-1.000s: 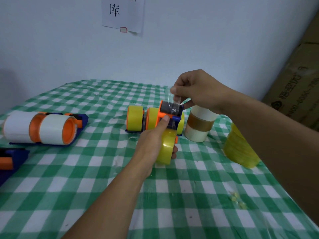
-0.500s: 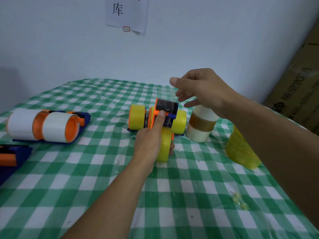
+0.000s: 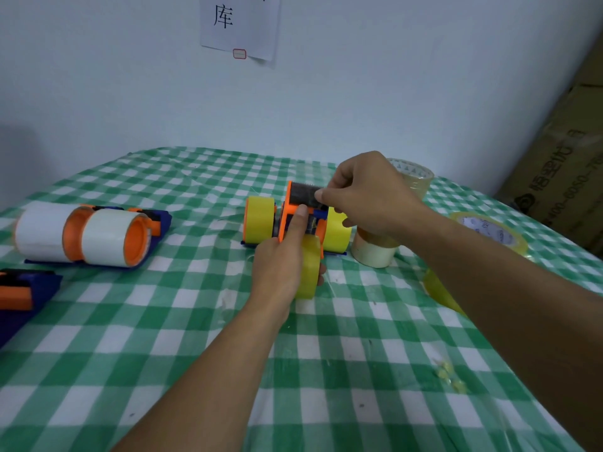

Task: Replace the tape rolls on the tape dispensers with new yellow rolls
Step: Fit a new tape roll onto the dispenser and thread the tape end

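Right hand (image 3: pixel 368 199) lowered, pinches dispenser (image 3: pixel 301 194); left hand (image 3: pixel 279 265) grips yellow roll (image 3: pixel 310 272).

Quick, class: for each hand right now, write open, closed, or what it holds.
Left hand: grips the yellow tape roll, index finger extended.
Right hand: pinches the tape dispenser at its top.

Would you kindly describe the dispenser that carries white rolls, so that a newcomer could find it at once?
On the green checked tablecloth, look to the left side. The dispenser there has a blue base and orange hubs. It alone carries two white rolls side by side; those in the middle carry yellow rolls, and the cut-off dispenser at the left edge shows none.
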`<act>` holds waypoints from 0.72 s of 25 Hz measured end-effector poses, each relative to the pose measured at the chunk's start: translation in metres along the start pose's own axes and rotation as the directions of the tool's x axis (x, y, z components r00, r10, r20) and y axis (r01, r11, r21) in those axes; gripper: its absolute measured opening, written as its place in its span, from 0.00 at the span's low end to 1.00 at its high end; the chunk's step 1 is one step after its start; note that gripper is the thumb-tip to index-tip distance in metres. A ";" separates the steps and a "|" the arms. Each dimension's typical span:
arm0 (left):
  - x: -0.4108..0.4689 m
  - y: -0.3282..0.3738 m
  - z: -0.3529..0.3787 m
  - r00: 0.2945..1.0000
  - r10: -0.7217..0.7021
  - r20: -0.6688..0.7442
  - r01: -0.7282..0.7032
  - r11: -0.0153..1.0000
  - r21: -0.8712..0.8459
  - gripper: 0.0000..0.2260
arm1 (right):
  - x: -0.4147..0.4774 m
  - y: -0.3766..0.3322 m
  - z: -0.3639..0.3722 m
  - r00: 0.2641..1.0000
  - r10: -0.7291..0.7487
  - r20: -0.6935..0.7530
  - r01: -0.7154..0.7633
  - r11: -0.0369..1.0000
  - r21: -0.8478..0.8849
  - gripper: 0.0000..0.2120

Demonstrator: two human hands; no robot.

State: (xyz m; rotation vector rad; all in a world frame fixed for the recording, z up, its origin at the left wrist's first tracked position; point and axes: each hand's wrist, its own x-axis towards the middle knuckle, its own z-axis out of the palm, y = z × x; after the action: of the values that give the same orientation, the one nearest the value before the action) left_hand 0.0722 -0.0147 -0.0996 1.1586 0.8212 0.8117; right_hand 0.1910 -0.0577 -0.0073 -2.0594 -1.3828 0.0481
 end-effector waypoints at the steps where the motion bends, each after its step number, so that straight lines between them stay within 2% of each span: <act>1: 0.000 0.000 0.000 1.000 0.004 -0.001 -0.004 1.000 -0.002 0.29 | 0.001 0.000 -0.001 1.000 -0.006 0.016 0.006 1.000 -0.007 0.12; 7: -0.001 0.004 -0.002 1.000 -0.003 -0.013 0.002 0.999 -0.053 0.29 | 0.005 -0.001 -0.009 0.988 -0.084 0.132 0.091 0.995 -0.047 0.13; 13: -0.006 0.008 -0.002 0.996 0.061 -0.066 -0.060 0.998 0.016 0.24 | 0.010 -0.003 -0.017 0.967 -0.099 0.233 0.116 0.992 -0.059 0.13; 16: -0.006 0.008 -0.003 0.996 0.064 -0.060 -0.061 0.997 0.048 0.24 | 0.009 -0.001 -0.017 0.973 -0.106 0.207 0.107 0.994 0.004 0.10; 18: -0.006 0.007 -0.003 0.996 0.060 -0.060 -0.057 0.997 0.058 0.25 | 0.008 0.001 -0.018 0.976 -0.068 0.209 0.052 0.995 0.083 0.09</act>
State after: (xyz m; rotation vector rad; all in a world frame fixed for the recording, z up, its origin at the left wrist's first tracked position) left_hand 0.0659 -0.0171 -0.0930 1.2169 0.8695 0.8813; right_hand 0.2016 -0.0602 0.0087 -1.9923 -1.5449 0.2983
